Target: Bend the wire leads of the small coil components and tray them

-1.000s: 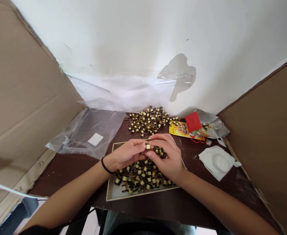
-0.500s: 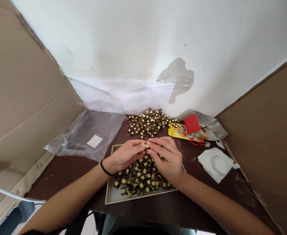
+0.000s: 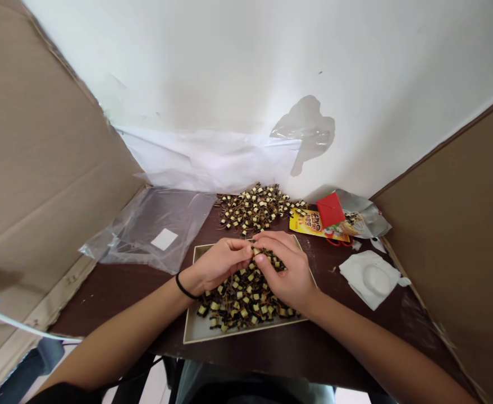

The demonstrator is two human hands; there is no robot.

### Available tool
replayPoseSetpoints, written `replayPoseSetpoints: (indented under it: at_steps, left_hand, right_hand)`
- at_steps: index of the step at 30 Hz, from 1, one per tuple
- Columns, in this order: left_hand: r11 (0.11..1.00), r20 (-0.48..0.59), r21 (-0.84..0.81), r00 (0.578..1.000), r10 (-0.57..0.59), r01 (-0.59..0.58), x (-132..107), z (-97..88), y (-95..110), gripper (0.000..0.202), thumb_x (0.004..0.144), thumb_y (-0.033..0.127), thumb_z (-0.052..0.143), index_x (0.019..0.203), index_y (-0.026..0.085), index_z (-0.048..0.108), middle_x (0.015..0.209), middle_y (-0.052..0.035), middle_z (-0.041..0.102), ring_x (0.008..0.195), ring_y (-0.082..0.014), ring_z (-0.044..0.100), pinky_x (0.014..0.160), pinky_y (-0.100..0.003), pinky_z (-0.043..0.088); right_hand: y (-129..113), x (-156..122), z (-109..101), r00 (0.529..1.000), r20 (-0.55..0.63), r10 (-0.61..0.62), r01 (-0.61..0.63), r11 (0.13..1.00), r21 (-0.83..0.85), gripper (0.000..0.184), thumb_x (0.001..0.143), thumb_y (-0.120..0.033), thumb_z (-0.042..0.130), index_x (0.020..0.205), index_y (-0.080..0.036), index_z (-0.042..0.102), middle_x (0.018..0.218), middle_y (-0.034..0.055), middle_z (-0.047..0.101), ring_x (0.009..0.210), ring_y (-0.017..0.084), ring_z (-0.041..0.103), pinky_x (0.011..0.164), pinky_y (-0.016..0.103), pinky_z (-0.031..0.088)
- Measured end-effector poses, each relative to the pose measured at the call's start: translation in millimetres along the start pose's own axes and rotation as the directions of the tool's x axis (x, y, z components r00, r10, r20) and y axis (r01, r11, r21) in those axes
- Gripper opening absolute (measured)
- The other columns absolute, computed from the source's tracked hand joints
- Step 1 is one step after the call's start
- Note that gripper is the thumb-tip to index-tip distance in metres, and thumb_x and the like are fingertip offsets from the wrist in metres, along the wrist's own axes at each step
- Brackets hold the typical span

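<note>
Over a shallow tray [image 3: 190,332], my left hand [image 3: 225,261] and my right hand [image 3: 286,269] meet fingertip to fingertip. Between them is one small transformer [image 3: 256,252], a yellow-wrapped block with black ends. The left thumb and forefinger pinch its left side; the right thumb and fingers close on its other side. Its thin leads are too small to make out. Many similar transformers [image 3: 246,303] with brownish wires lie heaped in the tray beneath both hands. A black band circles my left wrist.
Behind the tray, another heap of transformers [image 3: 257,207] lies against the wall. A clear plastic bag [image 3: 141,235] with a white label spreads at left. At right are a yellow snack packet [image 3: 305,223], a red envelope [image 3: 331,209], red-handled scissors [image 3: 339,242] and white tissue [image 3: 370,278]. Cardboard walls flank the table.
The right fingers have shifted slightly around the transformer, and its yellow face shows more between the fingertips. Both hands stay together over the tray; the whole view has moved a little.
</note>
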State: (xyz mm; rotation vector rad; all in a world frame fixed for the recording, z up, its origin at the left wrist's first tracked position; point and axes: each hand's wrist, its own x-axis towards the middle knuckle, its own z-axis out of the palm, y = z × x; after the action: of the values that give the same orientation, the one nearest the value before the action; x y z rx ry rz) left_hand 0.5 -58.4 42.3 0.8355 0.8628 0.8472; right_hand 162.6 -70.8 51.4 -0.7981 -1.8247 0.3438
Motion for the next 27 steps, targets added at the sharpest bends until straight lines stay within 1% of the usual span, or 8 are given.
replayPoseSetpoints:
  at_steps: [3, 6, 10, 13, 16, 22, 24, 27]
  left_hand:
    - [0.998, 0.02, 0.067, 1.0, 0.013, -0.014, -1.1, 1.1, 0.5, 0.039, 0.058, 0.043, 0.082, 0.073, 0.01, 0.07, 0.066, -0.0012, 0.059, 0.061, -0.0094, 0.046, 0.063, -0.024, 0.038]
    - [0.97, 0.0, 0.189, 0.988, 0.153, -0.15, -2.5, 2.2, 4.2, 0.039, 0.061, 0.048, 0.078, 0.072, 0.012, 0.07, 0.067, -0.0012, 0.058, 0.061, -0.01, 0.046, 0.061, -0.023, 0.037]
    - [0.776, 0.07, 0.489, 0.905, 0.42, -0.398, -5.7, 3.6, 11.4, 0.034, 0.067, 0.049, 0.073, 0.071, 0.015, 0.072, 0.077, -0.0052, 0.064, 0.072, -0.0155, 0.053, 0.069, -0.026, 0.04]
    - [0.674, 0.11, 0.564, 0.853, 0.511, -0.477, -7.3, 4.1, 13.5, 0.032, 0.071, 0.049, 0.07, 0.077, 0.018, 0.075, 0.081, -0.0068, 0.065, 0.077, -0.0176, 0.055, 0.073, -0.028, 0.041]
    - [0.633, 0.086, 0.6, 0.827, 0.556, -0.489, -7.0, 3.9, 12.6, 0.028, 0.071, 0.046, 0.071, 0.08, 0.02, 0.076, 0.082, -0.0062, 0.062, 0.074, -0.017, 0.053, 0.072, -0.028, 0.042]
    - [0.529, 0.048, 0.685, 0.755, 0.654, -0.502, -4.8, 2.5, 10.8, 0.015, 0.07, 0.034, 0.074, 0.081, 0.025, 0.078, 0.083, -0.0057, 0.066, 0.078, -0.0185, 0.056, 0.077, -0.031, 0.044]
    - [0.52, 0.04, 0.697, 0.751, 0.66, -0.494, -4.2, 2.0, 10.5, 0.013, 0.071, 0.031, 0.074, 0.082, 0.025, 0.077, 0.085, -0.0058, 0.068, 0.08, -0.0191, 0.058, 0.08, -0.031, 0.044]
    - [0.53, 0.043, 0.707, 0.776, 0.629, -0.468, -4.0, 2.5, 10.6, 0.013, 0.074, 0.028, 0.072, 0.085, 0.025, 0.077, 0.091, -0.006, 0.07, 0.088, -0.0201, 0.059, 0.086, -0.032, 0.043]
  right_hand:
    - [0.1, -1.2, 0.7, 1.0, 0.0, 0.012, -0.012, 1.0, 0.017, 0.008, 0.082, -0.017, 0.056, 0.086, -0.02, 0.063, 0.093, 0.0065, 0.068, 0.091, 0.02, 0.062, 0.084, 0.038, 0.046]
    - [1.6, -6.0, 3.2, 0.997, -0.046, 0.058, -0.054, 0.994, 0.092, 0.009, 0.085, -0.022, 0.054, 0.092, -0.02, 0.057, 0.1, 0.0081, 0.063, 0.098, 0.021, 0.059, 0.086, 0.039, 0.045]
    - [2.4, -11.7, 6.7, 0.973, -0.136, 0.186, -0.144, 0.952, 0.271, 0.017, 0.089, -0.036, 0.045, 0.094, -0.02, 0.048, 0.097, 0.008, 0.055, 0.086, 0.018, 0.056, 0.073, 0.033, 0.049]
    - [1.1, -9.4, 6.5, 0.949, 0.051, 0.312, -0.305, 0.863, 0.402, 0.024, 0.09, -0.042, 0.042, 0.087, -0.019, 0.05, 0.077, 0.0025, 0.055, 0.062, 0.012, 0.051, 0.055, 0.024, 0.045]
    - [1.3, -3.9, 5.4, 0.879, 0.223, 0.421, -0.475, 0.746, 0.466, 0.027, 0.086, -0.044, 0.05, 0.081, -0.018, 0.056, 0.064, -0.0015, 0.052, 0.052, 0.009, 0.046, 0.049, 0.021, 0.04]
    - [7.7, -0.2, 7.4, 0.735, 0.357, 0.576, -0.657, 0.477, 0.584, 0.029, 0.075, -0.045, 0.064, 0.069, -0.018, 0.061, 0.059, -0.002, 0.056, 0.05, 0.009, 0.048, 0.046, 0.021, 0.039]
    - [9.3, -0.1, 8.1, 0.699, 0.389, 0.6, -0.684, 0.404, 0.607, 0.028, 0.073, -0.045, 0.067, 0.073, -0.018, 0.063, 0.057, -0.0027, 0.056, 0.049, 0.008, 0.048, 0.045, 0.02, 0.038]
    - [11.1, 0.8, 8.5, 0.66, 0.442, 0.608, -0.714, 0.326, 0.619, 0.029, 0.071, -0.044, 0.069, 0.082, -0.018, 0.065, 0.055, -0.0034, 0.056, 0.048, 0.008, 0.047, 0.045, 0.019, 0.037]
